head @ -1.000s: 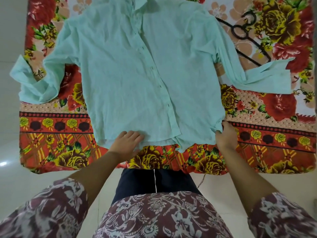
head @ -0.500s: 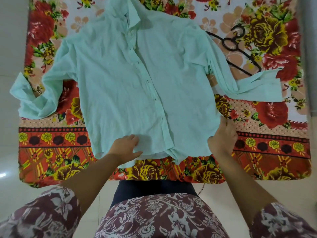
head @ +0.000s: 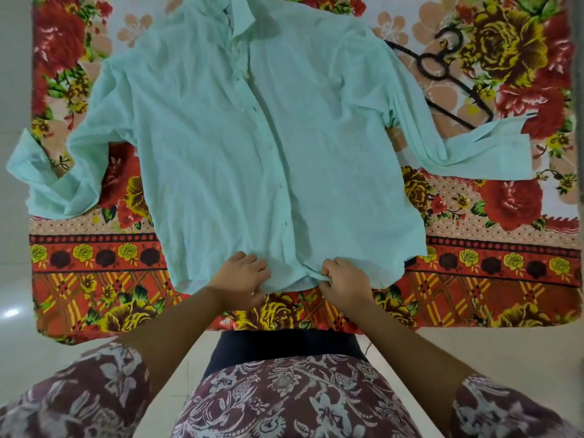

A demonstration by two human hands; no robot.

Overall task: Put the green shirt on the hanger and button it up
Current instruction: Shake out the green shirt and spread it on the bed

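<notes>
The pale green shirt (head: 259,147) lies flat and front up on the flowered blanket (head: 94,279), collar at the far end, sleeves spread to both sides. Its front looks closed along the button line. My left hand (head: 241,276) grips the bottom hem just left of the placket. My right hand (head: 343,278) pinches the hem just right of it. The black hanger (head: 448,77) lies on the blanket at the far right, partly under the shirt's right shoulder and sleeve.
The blanket covers a low surface whose near edge runs in front of my body. Pale tiled floor (head: 15,311) shows on the left and below. The shirt's left cuff (head: 28,159) hangs over the blanket's left edge.
My right hand moved left from the shirt's right side seam to the hem by the placket. My left hand shifted slightly right and closed on the hem.
</notes>
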